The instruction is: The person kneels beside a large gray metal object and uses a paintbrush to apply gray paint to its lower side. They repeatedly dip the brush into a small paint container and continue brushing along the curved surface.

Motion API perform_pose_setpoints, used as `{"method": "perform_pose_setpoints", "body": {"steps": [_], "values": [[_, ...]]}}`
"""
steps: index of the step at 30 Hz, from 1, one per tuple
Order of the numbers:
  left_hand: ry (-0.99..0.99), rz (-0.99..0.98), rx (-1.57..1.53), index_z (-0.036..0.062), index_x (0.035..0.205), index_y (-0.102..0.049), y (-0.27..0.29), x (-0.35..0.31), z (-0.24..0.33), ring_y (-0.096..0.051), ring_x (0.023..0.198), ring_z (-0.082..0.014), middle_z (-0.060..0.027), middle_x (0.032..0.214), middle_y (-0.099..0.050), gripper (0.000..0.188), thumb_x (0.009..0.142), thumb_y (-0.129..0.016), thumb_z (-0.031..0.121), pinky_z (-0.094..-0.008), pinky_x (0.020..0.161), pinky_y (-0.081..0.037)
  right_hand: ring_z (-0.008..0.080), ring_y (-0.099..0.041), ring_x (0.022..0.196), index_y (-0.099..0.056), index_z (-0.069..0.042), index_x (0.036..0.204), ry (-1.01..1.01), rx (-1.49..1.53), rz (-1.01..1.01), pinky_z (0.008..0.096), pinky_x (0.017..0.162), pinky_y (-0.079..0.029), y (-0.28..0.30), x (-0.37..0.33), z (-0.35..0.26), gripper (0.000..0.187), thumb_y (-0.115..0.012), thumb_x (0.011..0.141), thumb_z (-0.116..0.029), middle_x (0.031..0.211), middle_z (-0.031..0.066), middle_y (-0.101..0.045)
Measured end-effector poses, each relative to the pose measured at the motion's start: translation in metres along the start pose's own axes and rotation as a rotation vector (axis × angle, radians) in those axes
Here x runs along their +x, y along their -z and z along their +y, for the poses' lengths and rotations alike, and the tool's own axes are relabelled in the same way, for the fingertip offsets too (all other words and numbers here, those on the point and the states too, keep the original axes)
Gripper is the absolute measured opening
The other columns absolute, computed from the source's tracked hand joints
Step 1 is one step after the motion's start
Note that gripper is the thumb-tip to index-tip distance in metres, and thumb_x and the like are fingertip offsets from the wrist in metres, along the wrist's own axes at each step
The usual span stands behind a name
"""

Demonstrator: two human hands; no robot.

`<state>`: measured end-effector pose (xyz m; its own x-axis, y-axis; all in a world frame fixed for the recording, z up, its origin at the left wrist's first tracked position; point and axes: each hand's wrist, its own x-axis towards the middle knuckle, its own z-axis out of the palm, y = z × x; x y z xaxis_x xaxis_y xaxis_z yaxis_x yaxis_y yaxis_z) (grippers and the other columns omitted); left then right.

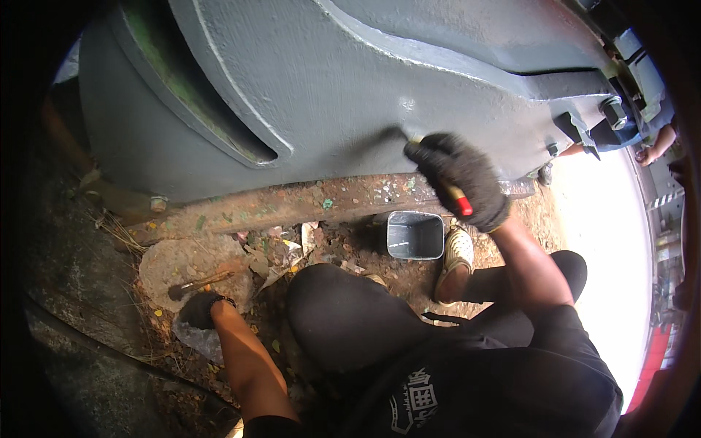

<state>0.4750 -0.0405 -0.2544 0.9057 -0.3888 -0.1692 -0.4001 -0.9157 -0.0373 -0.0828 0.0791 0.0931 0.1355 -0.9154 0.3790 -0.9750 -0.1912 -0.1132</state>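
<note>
A grey-painted metal casting (343, 102) with raised curved ribs fills the far side. My right hand (460, 179), in a dark work glove, is closed around a paintbrush (461, 200) with a red-ended handle. Its bristles touch the casting's lower face beside a darker wet-looking patch; the hand is slightly blurred. At the lower left, my left hand (198, 309), also gloved, is low over the ground. Another brush (201, 284) lies on a round, flat stone-like slab (164, 266) just beyond it. The fingers of that hand are not clearly visible.
A square grey paint container (415, 236) stands on the ground beside my shoe (457, 252). A timber-like beam (292, 208) runs under the casting. Clear plastic (201, 343), litter and leaves lie about. A dark hose (95, 343) crosses the lower left. Another person's arm (659, 144) shows far right.
</note>
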Motion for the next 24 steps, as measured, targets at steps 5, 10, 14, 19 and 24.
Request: {"method": "perform_pose_setpoints", "body": {"steps": [5,10,14,19,24], "values": [[0.016,-0.002,0.035,-0.0121,0.14,-0.052,-0.004,-0.008,0.0,-0.073,0.108,-0.0224,-0.0178,0.128,-0.067,0.063,0.102,-0.065,0.037,-0.0352,0.078,-0.061,0.0271,-0.071,0.085,-0.077,-0.011,0.115,-0.178,0.037,0.217,0.0397,0.081,-0.056,0.072,0.006,-0.034,0.042,-0.071,0.095,-0.048,0.097,0.0143,-0.074],[-0.098,-0.03,0.248,-0.0142,0.141,-0.048,0.015,-0.019,0.001,-0.073,0.109,-0.0235,-0.0204,0.127,-0.065,0.069,0.101,-0.067,0.039,-0.0353,0.081,-0.062,0.0221,-0.069,0.083,-0.076,-0.009,0.117,-0.392,0.256,0.079,0.0358,0.077,-0.056,0.032,-0.003,-0.031,0.033,-0.081,0.092,-0.03,0.095,0.0112,-0.07],[-0.069,-0.05,0.252,-0.0142,0.138,-0.048,0.01,-0.008,0.005,-0.073,0.109,-0.0243,-0.0206,0.124,-0.065,0.069,0.101,-0.067,0.041,-0.0364,0.081,-0.062,0.0295,-0.069,0.088,-0.073,-0.003,0.115,-0.5,0.433,-0.162,0.0409,0.079,-0.054,-0.049,-0.032,-0.011,0.039,-0.071,0.1,-0.039,0.089,0.016,-0.071],[-0.041,0.002,0.274,-0.0131,0.135,-0.046,0.047,-0.049,0.006,-0.074,0.105,-0.0262,-0.0218,0.121,-0.065,0.066,0.102,-0.066,0.04,-0.037,0.075,-0.064,0.0336,-0.07,0.092,-0.072,-0.005,0.116,-0.108,0.243,-0.171,0.043,0.079,-0.055,-0.09,-0.082,-0.015,0.031,-0.066,0.103,-0.033,0.098,0.0177,-0.071],[0.284,0.084,-0.396,-0.0104,0.135,-0.049,0.04,-0.044,0.01,-0.072,0.11,-0.0276,-0.0239,0.125,-0.065,0.062,0.103,-0.064,0.04,-0.0369,0.079,-0.062,0.0306,-0.071,0.098,-0.072,-0.004,0.124,-0.112,0.428,-0.061,0.038,0.085,-0.057,-0.088,-0.122,0.004,0.028,-0.069,0.1,-0.018,0.111,0.0181,-0.07]]}}
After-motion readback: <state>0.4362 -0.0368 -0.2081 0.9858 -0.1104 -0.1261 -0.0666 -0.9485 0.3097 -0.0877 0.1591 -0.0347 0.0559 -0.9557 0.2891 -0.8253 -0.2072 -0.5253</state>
